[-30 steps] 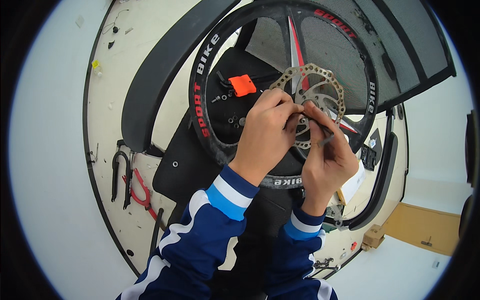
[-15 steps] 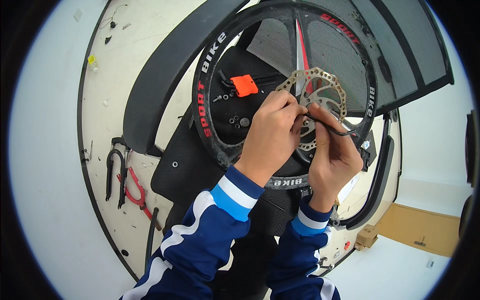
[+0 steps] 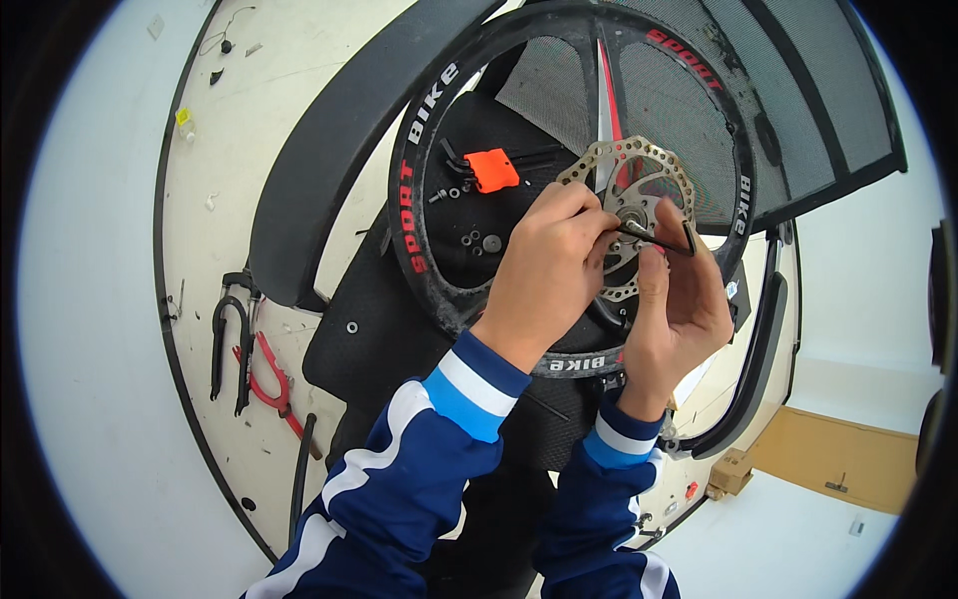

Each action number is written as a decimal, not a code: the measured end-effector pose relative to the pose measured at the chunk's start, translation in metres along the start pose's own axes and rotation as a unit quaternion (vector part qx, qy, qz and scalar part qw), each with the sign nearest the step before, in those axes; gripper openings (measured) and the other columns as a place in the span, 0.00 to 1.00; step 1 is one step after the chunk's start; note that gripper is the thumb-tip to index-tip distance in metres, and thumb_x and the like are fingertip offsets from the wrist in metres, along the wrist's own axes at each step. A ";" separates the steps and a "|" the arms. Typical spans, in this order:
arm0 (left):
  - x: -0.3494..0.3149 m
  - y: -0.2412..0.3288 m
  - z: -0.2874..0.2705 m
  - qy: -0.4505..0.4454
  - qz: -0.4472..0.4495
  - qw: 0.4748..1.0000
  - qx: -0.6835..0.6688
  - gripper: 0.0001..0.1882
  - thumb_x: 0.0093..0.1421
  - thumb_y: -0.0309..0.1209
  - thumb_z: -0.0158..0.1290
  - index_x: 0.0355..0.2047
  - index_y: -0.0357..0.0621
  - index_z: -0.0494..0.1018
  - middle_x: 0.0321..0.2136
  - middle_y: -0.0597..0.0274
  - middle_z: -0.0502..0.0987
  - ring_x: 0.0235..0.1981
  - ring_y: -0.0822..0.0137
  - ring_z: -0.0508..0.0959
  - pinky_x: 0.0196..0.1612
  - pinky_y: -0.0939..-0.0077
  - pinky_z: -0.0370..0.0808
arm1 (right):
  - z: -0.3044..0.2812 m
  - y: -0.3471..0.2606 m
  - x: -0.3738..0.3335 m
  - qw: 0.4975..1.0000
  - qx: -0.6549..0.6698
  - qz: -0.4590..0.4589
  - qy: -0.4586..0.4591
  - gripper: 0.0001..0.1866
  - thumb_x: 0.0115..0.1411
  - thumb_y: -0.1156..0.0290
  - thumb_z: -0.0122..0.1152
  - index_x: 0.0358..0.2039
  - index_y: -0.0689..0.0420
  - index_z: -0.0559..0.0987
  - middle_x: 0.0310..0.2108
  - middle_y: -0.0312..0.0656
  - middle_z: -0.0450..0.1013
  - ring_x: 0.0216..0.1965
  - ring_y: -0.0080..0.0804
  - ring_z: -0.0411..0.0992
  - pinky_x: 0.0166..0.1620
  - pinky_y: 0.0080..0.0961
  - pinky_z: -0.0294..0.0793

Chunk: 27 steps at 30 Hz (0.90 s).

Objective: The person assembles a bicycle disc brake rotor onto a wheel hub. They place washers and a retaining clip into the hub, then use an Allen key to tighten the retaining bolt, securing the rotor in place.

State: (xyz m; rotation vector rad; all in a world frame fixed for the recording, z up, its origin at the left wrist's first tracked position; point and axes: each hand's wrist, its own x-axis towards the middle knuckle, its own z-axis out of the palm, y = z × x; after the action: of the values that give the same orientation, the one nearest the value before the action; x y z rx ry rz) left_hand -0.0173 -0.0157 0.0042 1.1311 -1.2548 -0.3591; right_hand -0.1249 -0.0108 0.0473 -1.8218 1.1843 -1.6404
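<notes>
A black bicycle wheel (image 3: 409, 190) with red and white lettering lies flat on a dark mat. Its silver perforated brake disc (image 3: 649, 160) sits at the hub. My left hand (image 3: 544, 270) rests on the disc's near edge, fingers pinched at the tip of a black hex key (image 3: 654, 237). My right hand (image 3: 684, 299) grips that L-shaped key by its bent end, just right of the hub. Both sleeves are blue with white stripes.
An orange hex-key holder (image 3: 491, 170) and small bolts (image 3: 479, 240) lie inside the wheel on the mat. Red-handled pliers (image 3: 269, 384) and a black tool (image 3: 230, 339) lie on the cream table at left. A black mesh panel (image 3: 788, 100) lies at upper right.
Both hands shifted slightly right and up on the disc. The hex key now lies more level across the hub, with my right hand turned further round it.
</notes>
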 end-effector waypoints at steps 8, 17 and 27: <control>0.000 0.004 -0.001 -0.010 -0.031 0.999 -0.016 0.11 0.47 0.15 0.62 0.33 0.36 0.81 0.30 0.56 0.77 0.31 0.55 0.79 0.32 0.67 0.76 | -0.005 -0.001 -0.001 0.998 -0.063 -0.013 -0.029 0.11 0.57 0.87 0.68 0.42 0.67 0.83 0.37 0.49 0.83 0.38 0.29 0.81 0.45 0.23 0.80; 0.000 0.000 0.001 -0.013 -0.004 1.000 -0.013 0.13 0.47 0.13 0.59 0.33 0.36 0.82 0.29 0.55 0.76 0.32 0.53 0.78 0.34 0.65 0.76 | 0.002 0.002 -0.003 0.998 -0.050 0.023 0.016 0.12 0.56 0.84 0.71 0.41 0.69 0.81 0.36 0.49 0.83 0.38 0.29 0.81 0.46 0.24 0.80; 0.002 0.003 -0.004 -0.040 -0.011 0.999 -0.013 0.12 0.45 0.12 0.58 0.32 0.34 0.80 0.30 0.54 0.76 0.33 0.53 0.78 0.34 0.66 0.76 | -0.013 -0.008 0.004 0.991 -0.079 -0.007 -0.104 0.12 0.59 0.85 0.67 0.44 0.70 0.83 0.37 0.47 0.83 0.36 0.26 0.81 0.42 0.18 0.79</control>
State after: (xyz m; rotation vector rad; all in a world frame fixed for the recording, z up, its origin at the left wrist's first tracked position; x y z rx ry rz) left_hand -0.0145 -0.0139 0.0082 1.1192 -1.3056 -0.4397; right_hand -0.1347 -0.0067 0.0591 -2.0456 1.2383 -1.3569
